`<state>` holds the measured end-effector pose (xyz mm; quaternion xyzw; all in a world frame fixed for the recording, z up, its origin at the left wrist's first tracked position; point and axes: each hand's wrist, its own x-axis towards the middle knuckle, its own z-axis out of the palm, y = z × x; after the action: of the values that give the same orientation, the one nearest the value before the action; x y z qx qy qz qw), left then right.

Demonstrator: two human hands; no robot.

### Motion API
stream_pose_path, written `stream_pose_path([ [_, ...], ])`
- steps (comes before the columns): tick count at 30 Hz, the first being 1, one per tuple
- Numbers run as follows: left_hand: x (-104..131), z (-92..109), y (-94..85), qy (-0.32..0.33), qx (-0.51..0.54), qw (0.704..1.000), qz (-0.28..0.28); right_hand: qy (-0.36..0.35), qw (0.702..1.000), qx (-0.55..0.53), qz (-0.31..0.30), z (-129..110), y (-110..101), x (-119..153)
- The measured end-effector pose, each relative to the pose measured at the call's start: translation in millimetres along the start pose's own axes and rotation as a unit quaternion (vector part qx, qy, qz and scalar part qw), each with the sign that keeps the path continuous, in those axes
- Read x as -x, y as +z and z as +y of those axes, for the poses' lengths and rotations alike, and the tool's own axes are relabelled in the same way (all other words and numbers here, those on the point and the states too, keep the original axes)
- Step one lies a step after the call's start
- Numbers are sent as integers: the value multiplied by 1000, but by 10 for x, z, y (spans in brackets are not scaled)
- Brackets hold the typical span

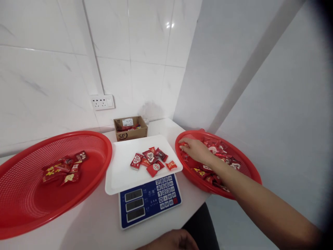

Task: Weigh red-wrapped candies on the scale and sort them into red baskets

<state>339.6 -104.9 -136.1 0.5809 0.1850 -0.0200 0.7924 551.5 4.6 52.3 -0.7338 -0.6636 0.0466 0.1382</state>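
Observation:
My right hand (195, 150) reaches into the red plastic basket (247, 163) on the right, its thumb and fingertips bent around a small red-wrapped candy (184, 144) near the basket's left side. Many more wrapped candies (221, 149) lie in that basket. At the bottom edge, my left hand (171, 241) is curled into a loose fist and partly cut off; nothing shows in it. Between the baskets stands a digital scale (149, 203) with a white tray (122, 173) on top. Several red-wrapped candies (150, 158) are gathered on the tray's right half.
A second red basket (88, 139) on the left holds a small pile of red packets (63, 170). Behind the scale sits a cardboard box (131, 133) with red packets inside. A wall socket (102, 102) is above it. Walls close off the back and right of the white table (91, 222).

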Motion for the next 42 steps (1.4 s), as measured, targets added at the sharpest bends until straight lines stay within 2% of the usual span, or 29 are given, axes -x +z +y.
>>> stream_pose_path([
  [4,-4,-10,4,-6,-4,1000,-4,60,996,72,-10,207,-10,65],
  [8,2,8,17,1,8,1000,3,68,992,103,-39,273,11,158],
  [10,10,24,24,-3,11,1000,10,35,995,89,-35,178,22,209],
  [12,26,47,31,-9,9,1000,10,-28,998,53,-36,14,41,253],
  [14,43,70,37,-11,5,1000,10,-80,995,36,-58,-173,77,280],
  [17,52,86,45,-14,3,1000,14,-88,988,62,-108,-399,162,276],
  [20,41,78,51,-21,3,1000,23,-89,987,55,-118,-522,259,228],
  [24,30,62,54,-12,2,1000,19,-105,990,17,-91,-594,392,138],
  [27,21,39,53,-3,8,1000,16,-96,994,-42,-7,-630,518,65],
  [29,7,17,50,0,8,1000,15,-72,993,-95,11,-670,612,29],
  [32,-23,-16,50,-5,-3,1000,9,-51,988,-130,-66,-784,740,23],
  [34,-43,-33,52,-12,-5,1000,10,-77,985,-121,-96,-897,802,48],
  [42,-46,-73,28,-2,-17,1000,7,-205,969,-66,-119,-1313,894,29],
])
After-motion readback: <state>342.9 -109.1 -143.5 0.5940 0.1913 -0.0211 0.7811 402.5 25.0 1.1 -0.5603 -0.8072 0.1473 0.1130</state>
